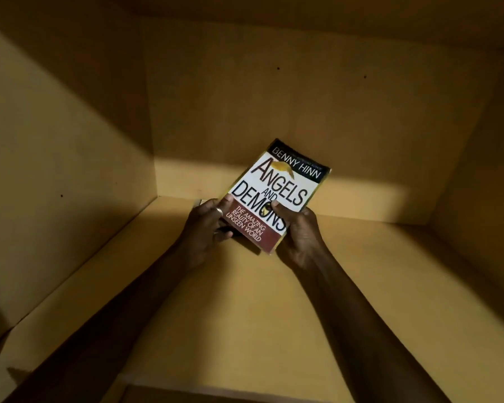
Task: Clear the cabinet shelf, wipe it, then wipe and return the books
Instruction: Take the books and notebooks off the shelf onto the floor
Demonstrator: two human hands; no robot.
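A paperback book point(280, 187) with a white, black and red cover is held inside the cabinet, tilted with its top toward the back wall. My left hand point(207, 228) grips its lower left edge, thumb on the cover, a ring on one finger. My right hand point(298, 231) grips the lower right edge, thumb pressed on the cover. The book hangs just above the tan shelf board point(245, 315), near the back. A dark edge under the book may belong to another book; I cannot tell.
The shelf is boxed in by a left side wall point(56, 170), a back wall point(274, 97) and a right side wall point(483, 170). A band of light falls across the back of the shelf. The shelf's front edge point(216, 385) lies near the bottom of view.
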